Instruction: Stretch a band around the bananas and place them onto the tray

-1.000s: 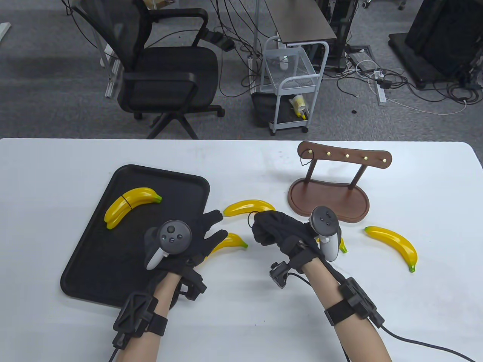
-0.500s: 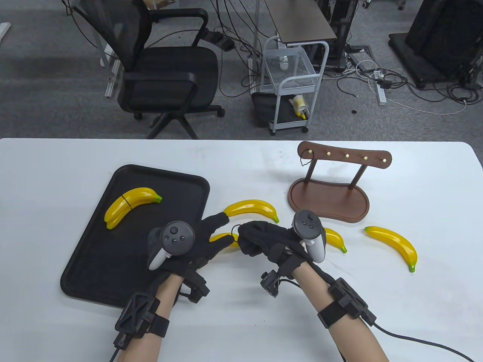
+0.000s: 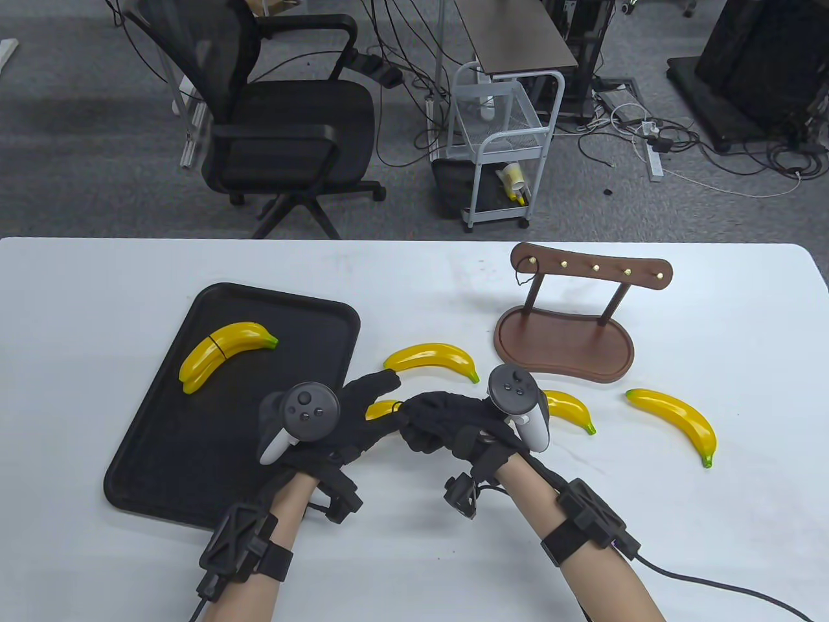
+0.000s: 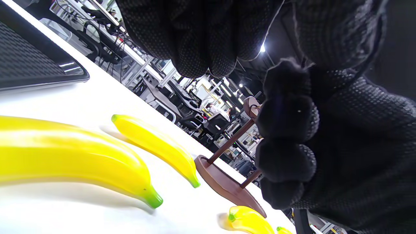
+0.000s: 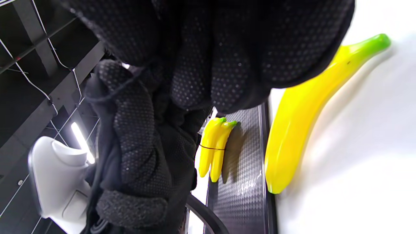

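Right hand (image 3: 440,421) has slid left to meet the left hand (image 3: 353,414) over the near banana (image 3: 382,409), probably to pass the band; it's curled, seemingly pinching a band, though that is barely visible. Left fingers spread. Banded pair (image 3: 223,353) sits on tray (image 3: 162,447); other bananas loose on table.

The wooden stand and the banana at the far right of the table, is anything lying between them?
No. In the table view the strip of white table between the wooden stand and the rightmost banana is bare.
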A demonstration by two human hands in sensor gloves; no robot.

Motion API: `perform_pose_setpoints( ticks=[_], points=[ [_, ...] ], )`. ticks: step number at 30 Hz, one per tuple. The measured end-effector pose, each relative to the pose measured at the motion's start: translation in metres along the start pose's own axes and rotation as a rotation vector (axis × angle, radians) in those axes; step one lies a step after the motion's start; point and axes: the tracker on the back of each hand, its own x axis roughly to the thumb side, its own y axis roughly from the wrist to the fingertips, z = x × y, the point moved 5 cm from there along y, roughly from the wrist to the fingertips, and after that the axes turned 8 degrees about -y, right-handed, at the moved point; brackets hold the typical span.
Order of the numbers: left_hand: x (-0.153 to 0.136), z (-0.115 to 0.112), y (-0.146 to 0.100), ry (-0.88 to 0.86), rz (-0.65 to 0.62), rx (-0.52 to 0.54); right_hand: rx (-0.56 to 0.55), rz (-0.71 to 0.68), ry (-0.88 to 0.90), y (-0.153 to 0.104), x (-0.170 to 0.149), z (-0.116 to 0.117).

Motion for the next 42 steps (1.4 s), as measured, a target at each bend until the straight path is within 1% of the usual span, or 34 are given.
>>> perform_pose_setpoints(
  ticks=[4,16,19,23,27,30,34,42],
  points=[
    [0.001,-0.002,0.001,0.011,-0.007,-0.010,0.015,0.000,-0.016,0.001,0.000,0.003],
    [0.008,-0.006,0.002,0.000,-0.030,-0.036,0.007,0.002,-0.071,0.002,-0.001,0.006],
    [0.008,-0.005,0.002,-0.026,-0.034,-0.033,-0.027,-0.002,-0.130,0.001,0.002,0.003],
    [0.006,-0.004,0.002,-0.062,-0.031,-0.033,-0.091,-0.023,-0.261,-0.002,0.010,-0.004],
    [0.004,-0.002,0.003,-0.134,-0.032,-0.037,-0.148,-0.027,-0.364,-0.005,0.014,-0.011],
    [0.001,0.000,0.003,-0.164,-0.033,-0.042,-0.199,-0.029,-0.406,-0.007,0.016,-0.016],
    [-0.002,0.001,0.004,-0.227,-0.030,-0.053,-0.235,-0.029,-0.431,-0.008,0.018,-0.020],
    [0.001,-0.003,0.004,-0.244,-0.053,-0.109,-0.301,-0.052,-0.491,-0.011,0.025,-0.032]
  ],
)
